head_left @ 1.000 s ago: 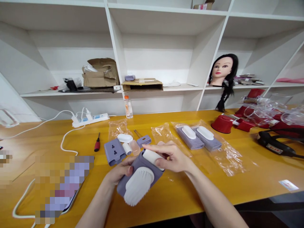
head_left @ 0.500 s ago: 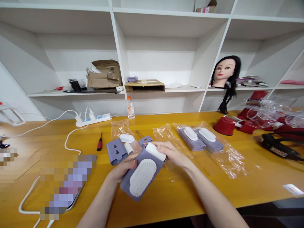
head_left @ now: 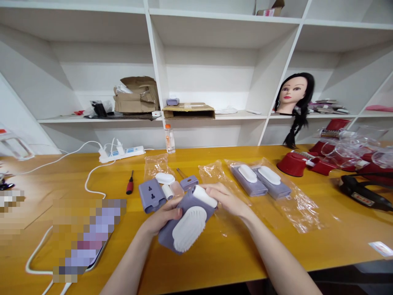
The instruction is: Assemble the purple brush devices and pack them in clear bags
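Note:
Between my hands is a purple-grey brush box [head_left: 167, 234], tilted, with white bristles [head_left: 190, 229] on its upper face and a white rounded piece [head_left: 205, 197] at its far end. My left hand [head_left: 164, 216] is closed around its left side, thumb on top. My right hand [head_left: 225, 198] grips the white end piece; some of its fingertips are hidden behind it. Just beyond lie a slotted purple shell [head_left: 151, 195], a white oval piece [head_left: 165, 178], a small white cylinder [head_left: 167, 191], a translucent piece [head_left: 177, 188] and a purple end part [head_left: 189, 182] beside a spring [head_left: 181, 173].
Two similar brush boxes [head_left: 250, 186] lie on clear plastic bags [head_left: 302, 209] to the right. A red-handled screwdriver [head_left: 129, 186], power strip [head_left: 125, 154] and blurred-out phone-like item [head_left: 92, 241] are left. Red plastic parts [head_left: 291, 164] and a black tool [head_left: 360, 194] stand far right.
The brush box has tilted slightly, so its bristles show more from the side. Both hands keep their hold. The whole view has shifted a little.

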Available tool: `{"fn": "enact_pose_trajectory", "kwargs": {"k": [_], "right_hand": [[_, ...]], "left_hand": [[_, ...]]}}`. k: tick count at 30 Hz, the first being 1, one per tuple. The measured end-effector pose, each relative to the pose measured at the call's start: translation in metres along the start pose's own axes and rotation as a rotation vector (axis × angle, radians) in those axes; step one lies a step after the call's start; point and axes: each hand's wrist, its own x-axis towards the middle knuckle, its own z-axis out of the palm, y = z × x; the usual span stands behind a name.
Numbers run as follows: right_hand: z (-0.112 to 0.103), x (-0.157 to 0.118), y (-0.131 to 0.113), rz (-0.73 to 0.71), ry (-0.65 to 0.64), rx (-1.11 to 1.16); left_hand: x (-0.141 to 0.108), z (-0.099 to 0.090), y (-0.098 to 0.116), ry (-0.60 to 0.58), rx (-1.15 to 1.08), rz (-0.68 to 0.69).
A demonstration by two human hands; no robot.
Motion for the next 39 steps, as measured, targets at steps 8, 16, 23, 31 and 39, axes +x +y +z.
{"fn": "enact_pose_trajectory", "kwargs": {"k": [8, 16, 23, 31, 39], "right_hand": [[-0.002, -0.001, -0.001, -0.12, -0.01, -0.074], [-0.002, 0.006, 0.012, -0.135, 0.199, -0.023], [0.0, 0.008, 0.015, -0.088, 0.274, -0.001], [0.002, 0.013, 0.011, 0.106, 0.347, 0.127], [-0.002, 0.012, 0.015, 0.097, 0.248, 0.458]], "left_hand": [[0.001, 0.005, 0.006, -0.033, 0.101, 0.076], [0.004, 0.014, 0.006, 0.073, 0.5, 0.347], [0.002, 0.016, 0.006, 0.082, 0.663, 0.382], [0.003, 0.012, 0.001, 0.102, 0.695, 0.356], [0.005, 0.0, -0.005, 0.125, 0.202, 0.329]]}}
